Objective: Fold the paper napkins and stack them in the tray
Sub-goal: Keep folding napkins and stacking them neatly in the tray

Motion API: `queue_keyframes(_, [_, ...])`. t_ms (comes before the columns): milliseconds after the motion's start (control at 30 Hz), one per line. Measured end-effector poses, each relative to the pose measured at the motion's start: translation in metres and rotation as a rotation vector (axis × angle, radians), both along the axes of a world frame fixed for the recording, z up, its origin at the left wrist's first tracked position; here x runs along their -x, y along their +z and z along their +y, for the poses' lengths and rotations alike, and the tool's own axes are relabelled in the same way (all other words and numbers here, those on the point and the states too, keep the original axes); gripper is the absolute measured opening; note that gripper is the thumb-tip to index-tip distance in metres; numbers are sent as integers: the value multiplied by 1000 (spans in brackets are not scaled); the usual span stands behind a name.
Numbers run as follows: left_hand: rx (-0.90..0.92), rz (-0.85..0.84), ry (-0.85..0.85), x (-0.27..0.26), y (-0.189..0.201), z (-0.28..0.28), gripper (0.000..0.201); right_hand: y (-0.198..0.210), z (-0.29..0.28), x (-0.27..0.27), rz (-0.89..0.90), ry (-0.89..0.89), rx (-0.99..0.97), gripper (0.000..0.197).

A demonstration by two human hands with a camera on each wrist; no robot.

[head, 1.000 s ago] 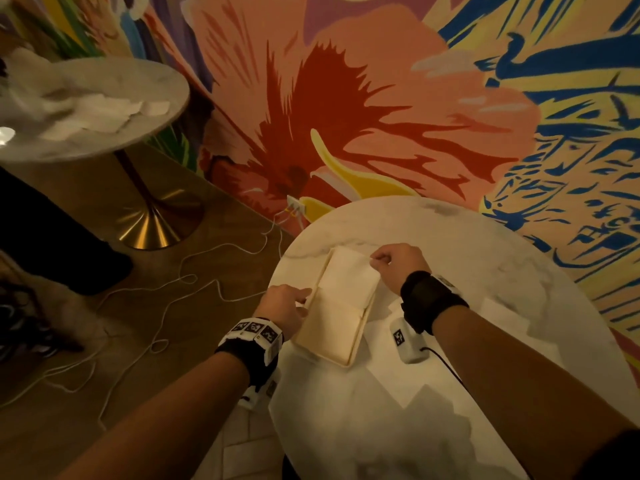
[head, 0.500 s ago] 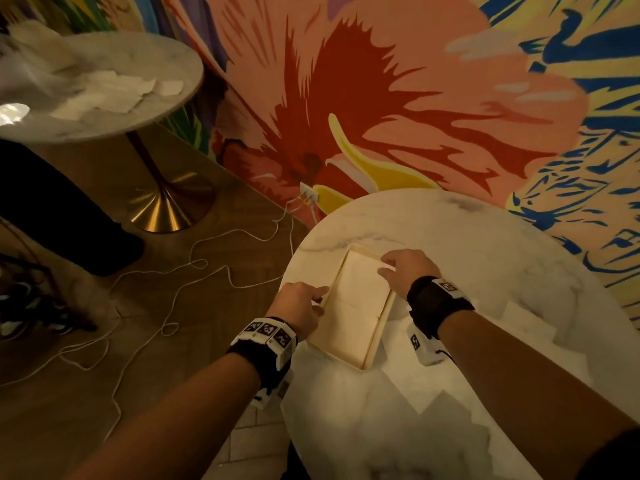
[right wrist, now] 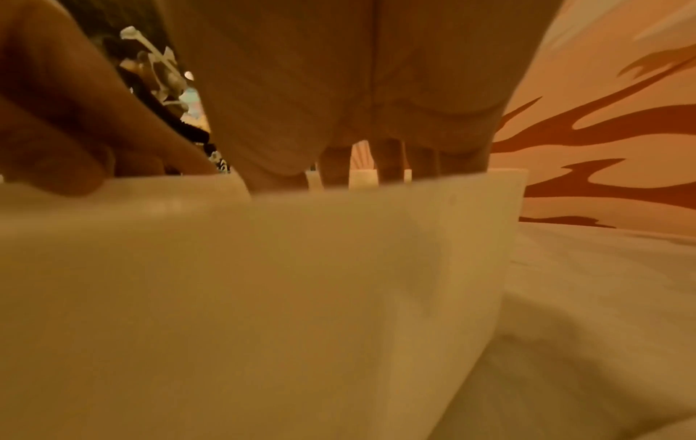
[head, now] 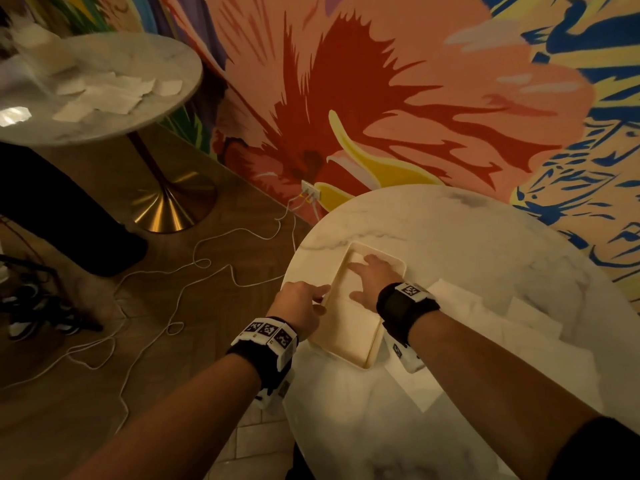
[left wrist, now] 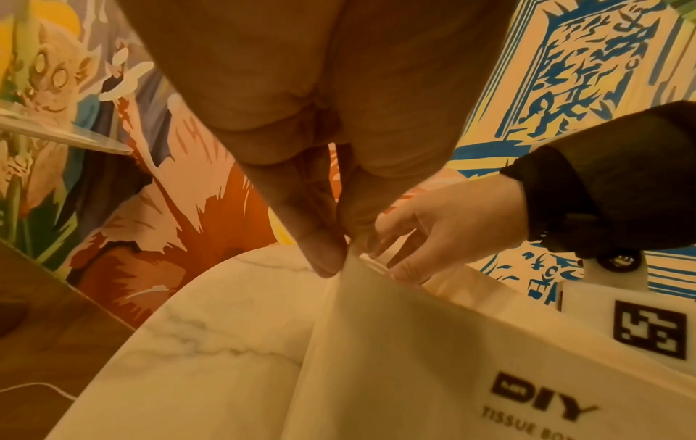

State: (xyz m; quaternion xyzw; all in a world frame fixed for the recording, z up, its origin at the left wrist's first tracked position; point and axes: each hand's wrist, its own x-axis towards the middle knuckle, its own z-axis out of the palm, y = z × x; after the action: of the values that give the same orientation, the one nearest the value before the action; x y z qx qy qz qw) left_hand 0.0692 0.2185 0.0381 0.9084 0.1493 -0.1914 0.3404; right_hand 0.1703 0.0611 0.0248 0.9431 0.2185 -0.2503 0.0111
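Note:
A cream rectangular tray [head: 372,353] lies at the left edge of the round marble table [head: 467,244]. My right hand [head: 367,271] lies flat inside it, fingers spread, pressing down on a pale folded napkin [head: 343,287]. My left hand [head: 318,299] is at the tray's left rim. In the left wrist view, the left hand [left wrist: 337,253] pinches that rim between thumb and finger, and the tray [left wrist: 433,342] shows printed letters. The right hand [left wrist: 414,238] reaches in from the other side. The right wrist view has the tray wall [right wrist: 263,268] close up.
Loose unfolded napkins [head: 491,306] lie on the table to the right of the tray. A second round table [head: 166,50] at the upper left holds more napkins [head: 104,91]. White cables [head: 207,258] trail over the wooden floor. A person's dark leg [head: 52,209] stands at the left.
My right hand has moved from the tray's far right rim into the tray and flattened onto the napkin. My left hand stays at the left rim.

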Motion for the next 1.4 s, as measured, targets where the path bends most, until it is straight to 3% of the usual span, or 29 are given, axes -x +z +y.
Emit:
queue_keyframes(267, [-38, -9, -36, 0, 4, -1, 49, -8, 1, -1, 57, -6, -7, 67])
queue_keyframes(367, [-66, -11, -69, 0, 8, -1, 47, 6, -7, 1, 5, -51, -179, 61])
queue_keyframes(467, [-137, -46, -72, 0, 13, -4, 40, 25, -30, 7, -49, -176, -479, 48])
queue_keyframes(600, [-191, -228, -101, -2, 22, -22, 35, 36, -91, 20, -128, -394, -648, 32])
queue_keyframes(733, [-95, -354, -118, -7, 29, -64, 28, 24, -174, 44, -114, -618, -579, 26])
queue_keyframes(900, [60, -387, -219, -10, 27, -134, 24, -6, -267, 84, -92, -941, -517, 20])
queue_keyframes(1033, [131, -350, -298, -6, 18, -189, 23, -39, -336, 108, 14, -1236, -578, 25])
queue_keyframes(1100, [150, -299, -318, -2, 10, -215, 24, -57, -363, 118, 29, -1314, -606, 19])
queue_keyframes(1200, [176, -206, -357, 4, -5, -250, 25, -76, -385, 129, 33, -1339, -611, 10])
queue_keyframes(1400, [173, 85, -453, 7, -35, -303, 44, -69, -385, 143, 108, -1311, -583, 28])
